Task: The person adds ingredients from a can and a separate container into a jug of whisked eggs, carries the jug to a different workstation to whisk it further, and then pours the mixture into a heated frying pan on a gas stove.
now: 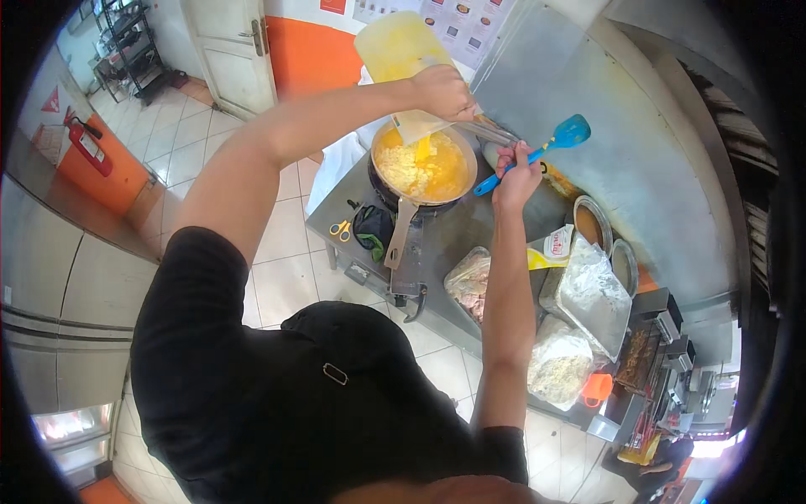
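My left hand (444,93) grips a translucent yellow-stained plastic container (403,47), tipped above a frying pan (473,154). Yellow liquid (424,148) runs from it onto soft pale-yellow curds, likely egg, lying in more yellow liquid (448,173). In my right hand (517,176) is a blue spatula (571,131), its head pointing up and away with yellow bits on it. The same hand's fingertips meet the end of a clear plastic piece (488,131); whether it belongs to the container, I cannot tell. Towards me points the pan's beige handle (402,234), over a portable stove (408,280).
Yellow-handled scissors (340,230) and a black-green cloth item (373,228) lie left of the handle. Rightward stand a bagged tray of pale pieces (469,283), a floury metal tray (595,290), a bag of crumbs (559,372) and an orange cup (598,387). A metal wall (604,126) rises behind.
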